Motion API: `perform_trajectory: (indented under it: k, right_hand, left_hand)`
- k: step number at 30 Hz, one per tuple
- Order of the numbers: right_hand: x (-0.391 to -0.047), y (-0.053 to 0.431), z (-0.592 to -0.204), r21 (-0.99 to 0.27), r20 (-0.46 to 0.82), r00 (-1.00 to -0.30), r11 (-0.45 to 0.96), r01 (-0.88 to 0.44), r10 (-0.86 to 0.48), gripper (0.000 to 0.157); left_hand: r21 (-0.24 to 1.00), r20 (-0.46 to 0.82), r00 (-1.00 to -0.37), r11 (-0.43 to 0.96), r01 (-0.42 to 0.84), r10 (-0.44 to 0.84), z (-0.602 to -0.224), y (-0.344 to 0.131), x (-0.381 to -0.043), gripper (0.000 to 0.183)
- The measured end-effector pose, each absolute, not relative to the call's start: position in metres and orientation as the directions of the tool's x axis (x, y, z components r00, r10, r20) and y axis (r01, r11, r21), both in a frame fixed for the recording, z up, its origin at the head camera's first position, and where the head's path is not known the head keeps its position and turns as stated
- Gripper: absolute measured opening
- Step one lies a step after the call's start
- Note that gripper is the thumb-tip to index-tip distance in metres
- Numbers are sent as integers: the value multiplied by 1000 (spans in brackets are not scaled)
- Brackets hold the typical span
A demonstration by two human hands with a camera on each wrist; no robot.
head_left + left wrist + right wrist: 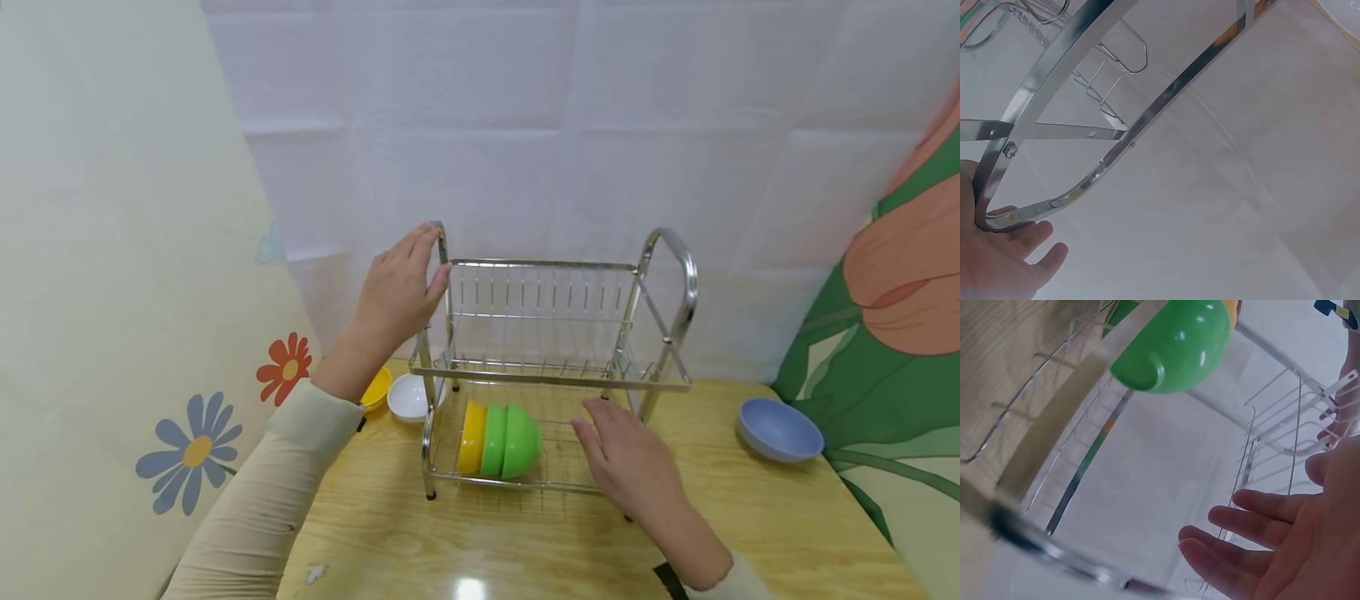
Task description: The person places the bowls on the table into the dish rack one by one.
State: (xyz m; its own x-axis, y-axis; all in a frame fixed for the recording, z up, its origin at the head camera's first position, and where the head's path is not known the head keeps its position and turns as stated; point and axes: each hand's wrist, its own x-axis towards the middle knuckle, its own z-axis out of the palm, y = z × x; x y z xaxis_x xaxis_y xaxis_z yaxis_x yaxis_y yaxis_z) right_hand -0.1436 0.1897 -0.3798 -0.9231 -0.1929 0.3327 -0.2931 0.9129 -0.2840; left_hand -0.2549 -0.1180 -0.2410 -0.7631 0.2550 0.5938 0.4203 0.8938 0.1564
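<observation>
A two-tier metal dish rack stands on the table. My left hand rests against its upper left handle, fingers extended and thumb apart. In the left wrist view the curved metal handle lies against the palm. On the lower tier, a yellow bowl and two green bowls stand on their sides, nested in a row at the left. My right hand hovers by the front right of the lower tier, fingers spread, holding nothing. The right wrist view shows a green bowl beyond its fingertips.
Left of the rack, a white bowl and another yellow bowl sit on the table, partly hidden. A blue bowl stands far right. Behind the wooden table hangs a white cloth.
</observation>
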Motion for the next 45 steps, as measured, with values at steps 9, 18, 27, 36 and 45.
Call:
perform_trajectory:
  k: [9,18,27,36,45]
  right_hand:
    - [-122,235,-382,-334,287,-954,924,-185,-87,59]
    - [-116,278,-394,-353,224,-975,931,-89,-9,61]
    - [-128,331,-400,-331,141,-989,944,-12,37,72]
    - [-146,380,-407,-328,34,-998,944,38,52,82]
    - [-159,418,-419,-287,70,-997,958,24,46,76]
  left_hand:
    - [164,593,-764,890,425,256,-241,-119,-254,60]
    - [167,583,-771,891,421,256,-241,-119,-253,60]
    - [165,577,-775,892,421,259,-241,-119,-252,61]
    - [169,566,-784,895,413,255,-240,-118,-252,61]
    - [173,557,-791,896,409,254,-240,-118,-252,61]
